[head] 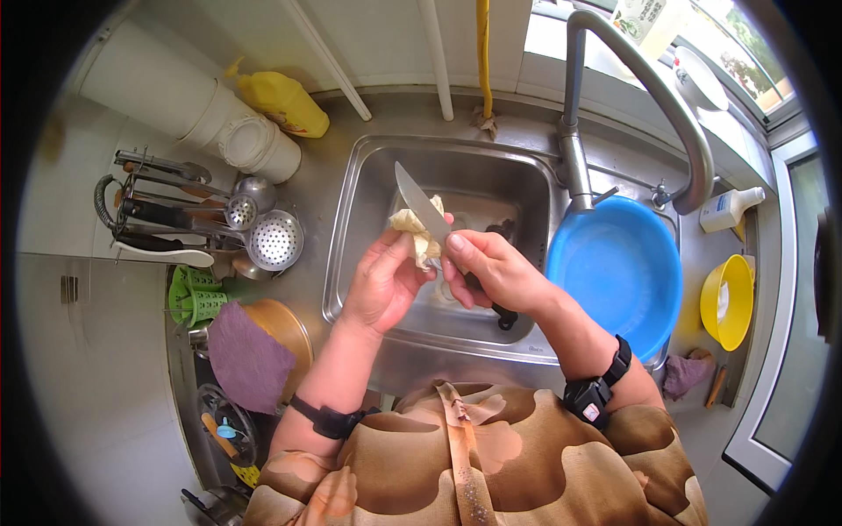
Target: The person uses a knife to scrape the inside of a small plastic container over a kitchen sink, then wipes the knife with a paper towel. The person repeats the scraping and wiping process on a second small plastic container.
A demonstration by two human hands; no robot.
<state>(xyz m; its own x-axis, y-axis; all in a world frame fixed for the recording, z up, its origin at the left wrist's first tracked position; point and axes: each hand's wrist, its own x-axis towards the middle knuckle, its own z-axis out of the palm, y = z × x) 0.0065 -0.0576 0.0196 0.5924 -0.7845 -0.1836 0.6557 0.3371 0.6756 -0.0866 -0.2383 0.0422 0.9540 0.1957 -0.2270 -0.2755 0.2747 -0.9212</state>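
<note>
Over the steel sink (368, 263), my right hand (493, 266) grips a kitchen knife (418, 197), its blade pointing up and to the left. My left hand (391, 279) pinches a crumpled cream-coloured cloth or paper (413, 227) against the blade. Part of the knife's handle is hidden by my right fingers. Beneath my hands, inside the sink, a dark object (505, 317) lies partly hidden; what it is cannot be told.
A blue plastic basin (615, 276) stands right of the sink under the faucet (575, 158). Hanging ladles and skimmers (275, 240), a yellow jug (283, 102) and a purple cloth (250, 358) are at the left. A yellow bowl (727, 302) sits at the far right.
</note>
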